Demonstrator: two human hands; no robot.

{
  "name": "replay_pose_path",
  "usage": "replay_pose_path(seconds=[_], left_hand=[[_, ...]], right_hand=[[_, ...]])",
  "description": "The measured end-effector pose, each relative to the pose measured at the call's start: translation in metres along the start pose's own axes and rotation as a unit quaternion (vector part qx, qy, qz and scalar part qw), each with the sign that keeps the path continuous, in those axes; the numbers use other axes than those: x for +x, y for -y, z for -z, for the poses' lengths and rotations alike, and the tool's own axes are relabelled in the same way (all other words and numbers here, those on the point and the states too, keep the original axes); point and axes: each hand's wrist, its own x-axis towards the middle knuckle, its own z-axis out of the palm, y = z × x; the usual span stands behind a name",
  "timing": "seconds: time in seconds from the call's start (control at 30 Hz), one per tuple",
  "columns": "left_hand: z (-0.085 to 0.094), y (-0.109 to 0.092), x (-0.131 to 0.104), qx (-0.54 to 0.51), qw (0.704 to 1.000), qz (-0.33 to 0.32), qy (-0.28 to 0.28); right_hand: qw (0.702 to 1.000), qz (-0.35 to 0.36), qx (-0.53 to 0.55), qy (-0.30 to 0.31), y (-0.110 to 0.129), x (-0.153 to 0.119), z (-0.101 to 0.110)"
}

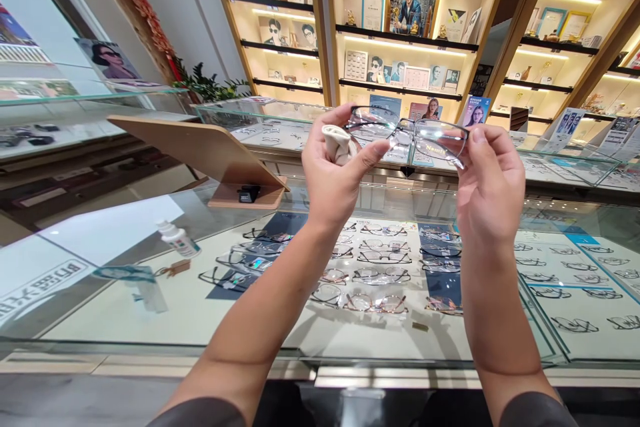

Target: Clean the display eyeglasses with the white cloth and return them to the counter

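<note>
A pair of eyeglasses (407, 127) with a thin dark frame is held up above the glass counter, lenses facing away. My left hand (333, 160) grips one end of the frame between thumb and fingers, and a bunched cream cloth (339, 143) is tucked in the same hand. The opposite end of the frame is pinched by my right hand (487, 177), its thumb on the outer edge. Below my hands, several rows of eyeglasses (383, 257) lie inside the display case.
A glass display counter (240, 340) spans the front. On its left are a small white bottle (177, 239), a clear plastic bag (145, 287) and a tilted wooden-backed mirror or board (200, 147). More glass cases (285, 123) stand behind, before lit shelves (405, 40).
</note>
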Motion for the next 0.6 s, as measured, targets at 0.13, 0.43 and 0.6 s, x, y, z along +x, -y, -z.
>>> replay_pose_path(seconds=[0.13,0.43,0.6], left_hand=[[0.002,-0.004,0.004,-0.069,0.987,0.104,0.102],[0.008,-0.005,0.006,-0.139,0.906,0.234,0.324],[0.006,-0.003,0.005,-0.117,0.903,0.233,0.341]], right_hand=[[0.999,0.022,-0.022,0.043,0.019,-0.007,-0.001],[0.956,0.154,-0.174,0.178,0.030,-0.007,-0.003],[0.955,0.172,-0.177,0.163,0.026,-0.008,-0.002]])
